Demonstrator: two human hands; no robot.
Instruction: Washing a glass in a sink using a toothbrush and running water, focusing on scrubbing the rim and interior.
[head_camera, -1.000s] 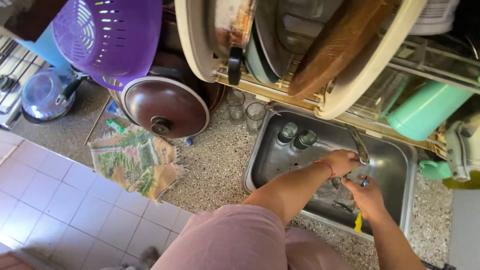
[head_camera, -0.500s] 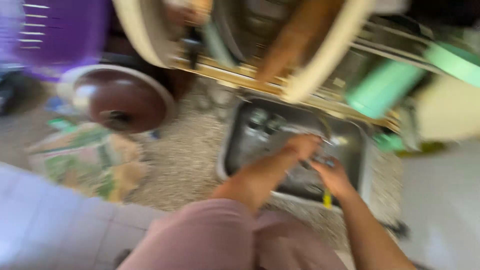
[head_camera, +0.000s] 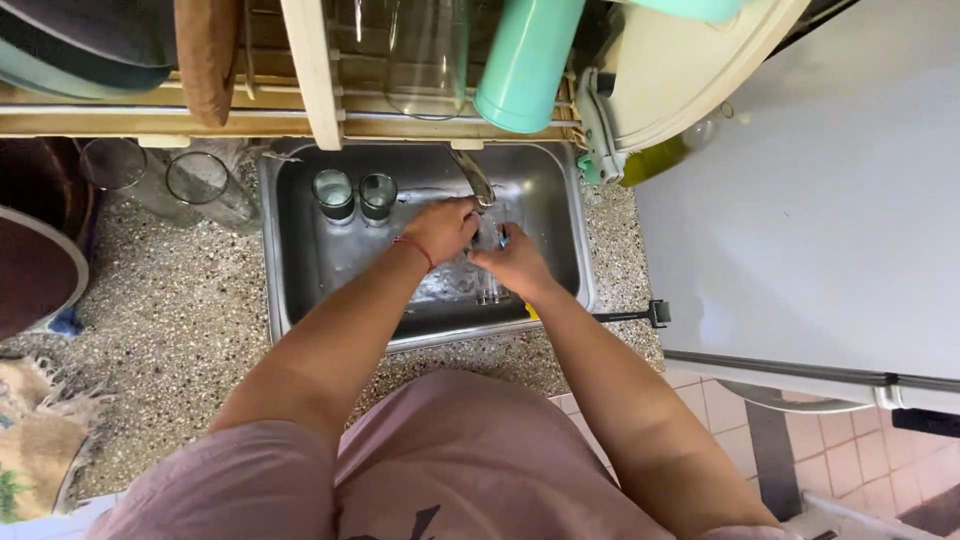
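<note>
Both hands mid-frame in steel sink (head_camera: 300, 280), left hand (head_camera: 440, 228) and right hand (head_camera: 515, 265) – fingers curled around clear glass (head_camera: 487, 262) under tap (head_camera: 472, 175), two glasses (head_camera: 355, 195) upper left of basin

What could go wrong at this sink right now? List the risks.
The clear glass sits wet between the left hand and right hand under the tap; it could slip and crack against the steel sink. A stray elbow might also knock the two glasses standing at the back of the basin.
</note>
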